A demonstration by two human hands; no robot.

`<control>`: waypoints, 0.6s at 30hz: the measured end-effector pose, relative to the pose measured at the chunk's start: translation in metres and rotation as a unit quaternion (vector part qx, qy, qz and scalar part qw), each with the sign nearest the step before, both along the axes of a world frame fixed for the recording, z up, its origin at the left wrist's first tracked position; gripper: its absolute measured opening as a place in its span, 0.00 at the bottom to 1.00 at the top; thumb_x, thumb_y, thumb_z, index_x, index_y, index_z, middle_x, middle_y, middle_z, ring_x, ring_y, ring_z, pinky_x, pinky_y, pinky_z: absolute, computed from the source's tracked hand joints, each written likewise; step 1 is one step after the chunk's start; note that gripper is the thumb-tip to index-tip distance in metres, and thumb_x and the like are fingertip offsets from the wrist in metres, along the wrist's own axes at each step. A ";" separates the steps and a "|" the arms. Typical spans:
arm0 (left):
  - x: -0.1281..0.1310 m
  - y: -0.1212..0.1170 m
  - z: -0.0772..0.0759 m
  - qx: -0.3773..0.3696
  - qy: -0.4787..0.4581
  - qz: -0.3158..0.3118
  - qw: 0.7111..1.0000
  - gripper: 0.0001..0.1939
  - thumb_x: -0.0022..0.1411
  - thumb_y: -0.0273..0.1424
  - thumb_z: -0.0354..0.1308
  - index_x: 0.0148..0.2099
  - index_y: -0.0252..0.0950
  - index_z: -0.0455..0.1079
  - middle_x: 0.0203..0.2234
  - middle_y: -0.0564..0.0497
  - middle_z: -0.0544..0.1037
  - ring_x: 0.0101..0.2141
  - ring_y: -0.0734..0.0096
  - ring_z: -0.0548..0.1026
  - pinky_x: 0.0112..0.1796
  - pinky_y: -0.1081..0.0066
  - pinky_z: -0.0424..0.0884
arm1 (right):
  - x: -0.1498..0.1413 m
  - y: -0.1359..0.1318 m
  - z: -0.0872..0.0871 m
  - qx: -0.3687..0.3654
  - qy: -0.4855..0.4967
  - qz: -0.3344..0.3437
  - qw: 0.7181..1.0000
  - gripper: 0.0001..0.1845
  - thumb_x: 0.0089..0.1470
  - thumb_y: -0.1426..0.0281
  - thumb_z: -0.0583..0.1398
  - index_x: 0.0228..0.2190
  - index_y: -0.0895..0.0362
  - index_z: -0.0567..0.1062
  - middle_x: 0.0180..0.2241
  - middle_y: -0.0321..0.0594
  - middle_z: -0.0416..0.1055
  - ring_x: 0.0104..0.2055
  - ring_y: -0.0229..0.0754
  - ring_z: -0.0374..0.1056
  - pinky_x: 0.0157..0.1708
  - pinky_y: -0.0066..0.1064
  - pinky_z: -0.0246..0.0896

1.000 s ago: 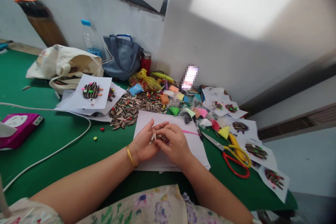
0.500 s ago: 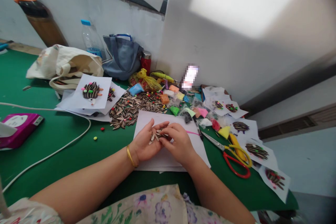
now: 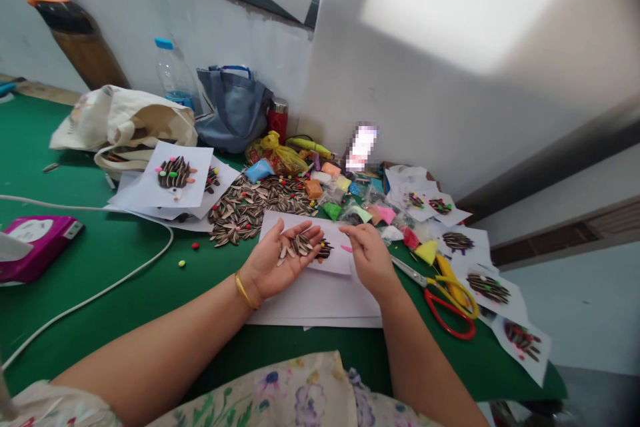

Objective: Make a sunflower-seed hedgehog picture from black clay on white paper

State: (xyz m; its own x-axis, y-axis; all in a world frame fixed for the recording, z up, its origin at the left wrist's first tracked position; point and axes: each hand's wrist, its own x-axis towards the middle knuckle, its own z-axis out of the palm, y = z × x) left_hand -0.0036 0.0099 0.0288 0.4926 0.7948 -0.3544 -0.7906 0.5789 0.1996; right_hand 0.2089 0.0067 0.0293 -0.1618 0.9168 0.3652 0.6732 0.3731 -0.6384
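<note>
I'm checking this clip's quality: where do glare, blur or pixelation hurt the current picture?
Head view, upper right: a bright patch washes out the pale wall; head view, middle: pixelation hides the glowing screen; head view, top right corner: dark and blurred; head view, centre: seeds on the left hand look fairly distinct.

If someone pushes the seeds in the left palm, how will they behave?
The seeds look small and thin, so probably light. Lying loose on the left hand, they may slide apart; their flat, pointed shape suggests little rolling.
</note>
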 end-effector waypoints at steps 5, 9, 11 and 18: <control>-0.003 0.005 -0.004 -0.016 0.006 0.016 1.000 0.24 0.69 0.43 0.41 0.48 0.29 0.70 0.44 0.35 0.76 0.50 0.54 0.74 0.46 0.57 0.73 | 0.014 0.008 -0.015 -0.168 0.010 -0.017 0.986 0.09 0.55 0.71 0.55 0.39 0.53 0.72 0.34 0.37 0.75 0.36 0.41 0.70 0.38 0.33 0.63; -0.003 0.005 -0.003 -0.021 0.007 0.019 1.000 0.24 0.69 0.42 0.41 0.48 0.29 0.70 0.44 0.36 0.77 0.50 0.54 0.74 0.46 0.57 0.74 | 0.012 0.007 -0.016 -0.179 -0.059 0.004 0.982 0.04 0.53 0.69 0.58 0.32 0.53 0.73 0.29 0.33 0.74 0.31 0.39 0.68 0.33 0.29 0.59; -0.003 0.005 -0.002 -0.023 0.012 0.021 0.999 0.24 0.69 0.42 0.41 0.47 0.29 0.70 0.44 0.36 0.77 0.50 0.53 0.74 0.46 0.57 0.74 | 0.011 0.006 -0.015 -0.163 -0.096 0.017 0.982 0.05 0.52 0.70 0.58 0.30 0.53 0.74 0.30 0.34 0.74 0.31 0.39 0.67 0.32 0.29 0.57; -0.008 0.011 -0.001 -0.019 0.007 0.053 0.998 0.23 0.69 0.42 0.43 0.46 0.28 0.71 0.43 0.36 0.77 0.50 0.54 0.74 0.47 0.57 0.73 | 0.009 0.010 -0.022 -0.113 -0.112 0.024 0.987 0.03 0.51 0.72 0.59 0.28 0.56 0.75 0.31 0.37 0.71 0.34 0.39 0.64 0.34 0.28 0.56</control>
State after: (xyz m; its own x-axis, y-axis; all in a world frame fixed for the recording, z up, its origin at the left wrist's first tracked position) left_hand -0.0116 0.0207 0.0277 0.4019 0.8282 -0.3906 -0.8449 0.4998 0.1904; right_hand 0.2181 0.0171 0.0074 -0.2605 0.9600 0.1029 0.7917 0.2734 -0.5463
